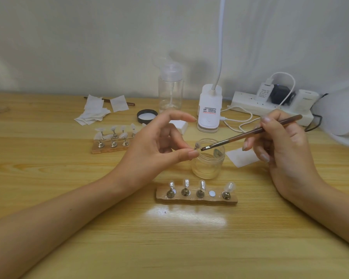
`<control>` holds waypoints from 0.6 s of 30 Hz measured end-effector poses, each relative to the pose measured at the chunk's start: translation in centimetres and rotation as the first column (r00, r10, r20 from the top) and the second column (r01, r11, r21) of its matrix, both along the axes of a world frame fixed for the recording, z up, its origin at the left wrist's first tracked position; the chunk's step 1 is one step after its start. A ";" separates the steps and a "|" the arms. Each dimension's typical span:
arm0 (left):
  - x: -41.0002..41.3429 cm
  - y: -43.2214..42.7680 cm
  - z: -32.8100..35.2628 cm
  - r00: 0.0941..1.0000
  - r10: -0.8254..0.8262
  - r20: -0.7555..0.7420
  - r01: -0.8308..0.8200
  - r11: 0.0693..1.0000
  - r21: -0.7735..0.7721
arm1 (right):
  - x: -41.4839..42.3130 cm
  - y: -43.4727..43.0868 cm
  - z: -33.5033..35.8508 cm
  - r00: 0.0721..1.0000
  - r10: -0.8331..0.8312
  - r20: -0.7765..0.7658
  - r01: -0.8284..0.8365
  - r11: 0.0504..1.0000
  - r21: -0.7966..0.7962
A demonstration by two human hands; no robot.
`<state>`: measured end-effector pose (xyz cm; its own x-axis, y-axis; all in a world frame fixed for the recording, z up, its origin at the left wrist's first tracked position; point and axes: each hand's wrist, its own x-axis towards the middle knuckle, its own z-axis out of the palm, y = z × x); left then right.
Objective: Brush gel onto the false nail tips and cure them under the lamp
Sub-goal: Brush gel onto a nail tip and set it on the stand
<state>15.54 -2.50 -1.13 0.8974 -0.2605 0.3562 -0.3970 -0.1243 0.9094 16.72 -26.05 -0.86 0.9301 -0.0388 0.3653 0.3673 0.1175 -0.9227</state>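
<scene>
Our left grip (pixel 155 146) pinches a small nail tip (pixel 196 146) on its metal peg between the thumb and a fingertip, with the other fingers spread loosely above. Our right grip (pixel 284 146) grasps a brown brush (pixel 250 132) like a pen. Its flat bristles sit right at the nail tip, but we cannot tell whether they touch. The two meet above the mouth of an open glass jar (pixel 208 166), which stands on the desk (pixel 69 178) between our hands.

Just in front of the jar, nearer us, lies a wooden strip (pixel 196 199). It carries four upright pegs with clear tips, and one round white spot between the third peg and the last is bare. A second strip (pixel 109 148), with more tips, lies farther off to the left, partly behind our left hand.

Behind it all we see a black lid (pixel 147 115), a clear pump bottle (pixel 170 91) and a white lamp (pixel 209 109) whose neck rises out of view. A power strip (pixel 248 103) with plugs lies by the wall.

White wipes (pixel 93 113) are piled at the far left. One more wipe (pixel 240 158) lies just beside the jar, under our right hand.
</scene>
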 end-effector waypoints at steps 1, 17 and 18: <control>0.0 0.0 0.0 1.000 -0.002 -0.001 0.002 1.000 -0.001 | 0.0 0.0 0.0 1.000 0.009 0.014 -0.009 1.000 0.020; 0.0 0.1 -0.1 1.000 -0.003 0.021 0.002 1.000 0.015 | -0.1 0.2 0.0 0.998 0.060 0.032 -0.061 0.998 0.001; 0.0 0.1 -0.1 1.000 -0.004 0.021 0.004 1.000 0.015 | -0.1 0.2 0.0 0.999 0.042 0.020 -0.042 0.999 -0.017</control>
<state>15.56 -2.45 -1.21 0.8886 -0.2692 0.3713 -0.4167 -0.1359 0.8988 16.62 -25.86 -0.86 0.9232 0.0065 0.3843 0.3809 0.1178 -0.9171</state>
